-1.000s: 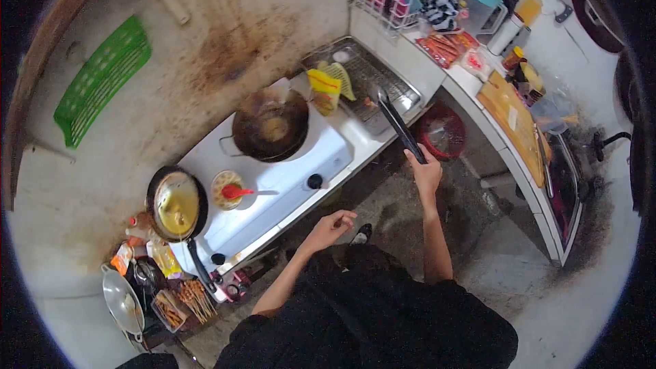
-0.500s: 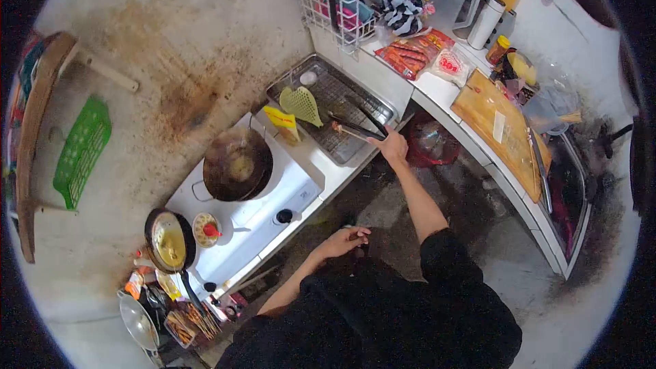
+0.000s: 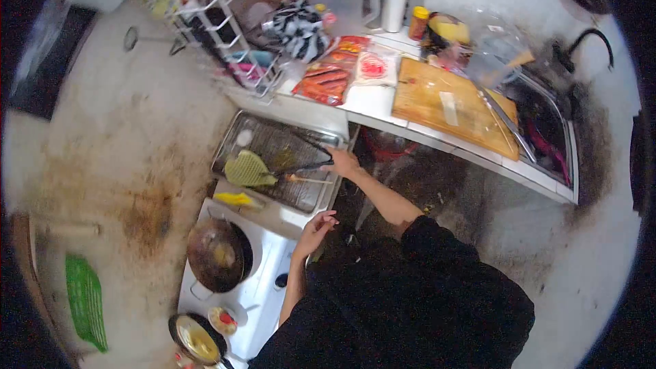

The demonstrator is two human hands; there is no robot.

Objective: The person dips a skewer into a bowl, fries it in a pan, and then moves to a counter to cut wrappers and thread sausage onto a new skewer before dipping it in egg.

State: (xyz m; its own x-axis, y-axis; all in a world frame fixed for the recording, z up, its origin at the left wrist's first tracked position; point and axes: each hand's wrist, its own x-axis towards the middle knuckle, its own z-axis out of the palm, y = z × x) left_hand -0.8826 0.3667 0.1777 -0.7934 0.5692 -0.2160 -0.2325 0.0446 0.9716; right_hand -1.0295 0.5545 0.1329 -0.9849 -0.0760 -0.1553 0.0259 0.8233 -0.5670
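My right hand (image 3: 342, 162) grips a pair of black tongs (image 3: 311, 165) over a metal tray with a wire rack (image 3: 301, 195). The tongs' arms are spread apart. Just beside them on the rack lies a skewer (image 3: 311, 180) with a small piece of food at one end. A pale green slotted scoop (image 3: 247, 169) rests across the tray's near-left side, close to a small white round item (image 3: 244, 138). My left hand (image 3: 316, 230) hovers in front of the stove's edge, fingers loosely bent and apart, with nothing visible in it.
On the white stove (image 3: 263, 307) sit a dark wok (image 3: 220, 255), a frying pan (image 3: 198, 338) and a small bowl (image 3: 223, 320). A yellow packet (image 3: 234, 199) lies between stove and tray. The counter holds sausage packs (image 3: 324, 84), a cutting board (image 3: 427, 99) and a knife (image 3: 509, 126).
The view has turned toward the right, so the stove now sits lower. The tongs have spread, and the skewer that was at their tips now lies on the rack.
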